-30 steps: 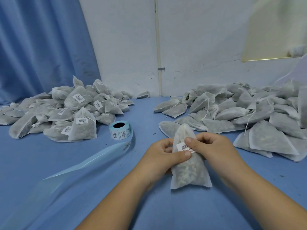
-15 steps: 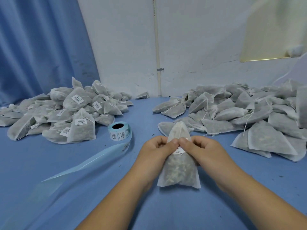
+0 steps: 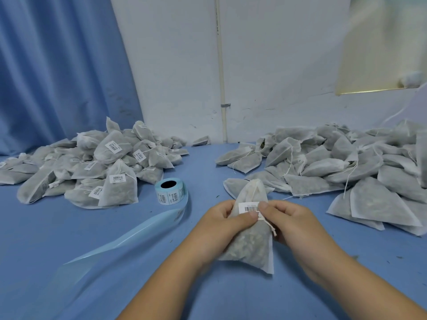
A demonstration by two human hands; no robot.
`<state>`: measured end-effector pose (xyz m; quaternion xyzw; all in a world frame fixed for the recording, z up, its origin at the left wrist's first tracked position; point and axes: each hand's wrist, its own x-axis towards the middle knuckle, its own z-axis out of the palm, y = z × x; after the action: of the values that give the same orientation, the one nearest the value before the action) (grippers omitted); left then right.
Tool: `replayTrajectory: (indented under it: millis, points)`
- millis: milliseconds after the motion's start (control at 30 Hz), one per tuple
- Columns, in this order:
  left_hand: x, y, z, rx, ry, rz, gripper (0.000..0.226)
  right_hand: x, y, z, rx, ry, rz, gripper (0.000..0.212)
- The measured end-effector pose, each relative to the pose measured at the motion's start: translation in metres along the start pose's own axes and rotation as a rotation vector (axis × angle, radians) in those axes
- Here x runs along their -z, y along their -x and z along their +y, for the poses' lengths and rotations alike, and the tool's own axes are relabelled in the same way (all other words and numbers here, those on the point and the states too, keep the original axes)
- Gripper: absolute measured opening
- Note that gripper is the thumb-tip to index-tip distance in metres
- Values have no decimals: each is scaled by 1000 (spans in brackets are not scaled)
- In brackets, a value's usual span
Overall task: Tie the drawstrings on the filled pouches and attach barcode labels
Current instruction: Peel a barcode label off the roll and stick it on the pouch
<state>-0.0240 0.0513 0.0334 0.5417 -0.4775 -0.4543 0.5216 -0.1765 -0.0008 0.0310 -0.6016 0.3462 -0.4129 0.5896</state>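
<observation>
**Head view, centre**
- Filled pouch: white mesh, pale green dry contents. Held upright between both hands, above the near middle of the blue table. Neck gathered to a point. Bottom edge on or just above the cloth; cannot tell which.
- Barcode label: white, stuck across the upper front of the pouch, just below the gathered neck.
- Drawstring: white, hanging from beside the label's right end down the right side of the pouch.
- Left hand: wrapped round the pouch's left side, fingers curled behind, thumb lying across the front at the label's lower edge. Grips the pouch.
- Right hand: fingers curled, thumb tip pressing the label's right end. Pinches the pouch there.

**Head view, left**
- Left pile of pouches: heaped on the table, barcode labels showing on many fronts.
- Label roll: pale blue, core opening tilted upward, between that pile and the held pouch, apart from both.
- Backing strip: pale blue, trailing from the roll toward the near left.
- Blue curtain: hanging behind the pile.

**Head view, right**
- Right pile of pouches: heaped, with loose strings trailing.
- White wall: behind the table, with a thin vertical pipe on it.
</observation>
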Motion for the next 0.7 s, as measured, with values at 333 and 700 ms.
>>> replayTrajectory:
  millis: [333,700]
  points:
    - [39,-4,16,-144,312,482,23,-47,-16,-6,-65,-25,-286,20]
    - [104,-13,22,-194,456,640,33,-136,-69,-33,-132,-136,-326,11]
